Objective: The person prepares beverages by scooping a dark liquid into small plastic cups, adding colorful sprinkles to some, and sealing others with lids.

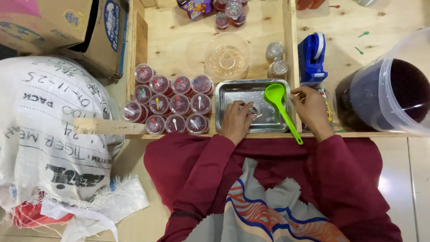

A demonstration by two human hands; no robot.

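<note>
The left hand point(237, 120) pinches what looks like a small cup point(253, 110) over the metal tray point(226, 92), and should keep it level, while the right hand point(312, 109) rests loosely curled and empty beside the green scoop point(280, 105).

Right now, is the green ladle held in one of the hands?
No, the green ladle lies across the metal tray, with the left hand and right hand beside it, not gripping it.

Bare wood lies open between the clear bowl point(227, 57) and the sealed cups point(172, 104) at frame centre; a wooden divider point(290, 54) blocks passage rightward.
</note>
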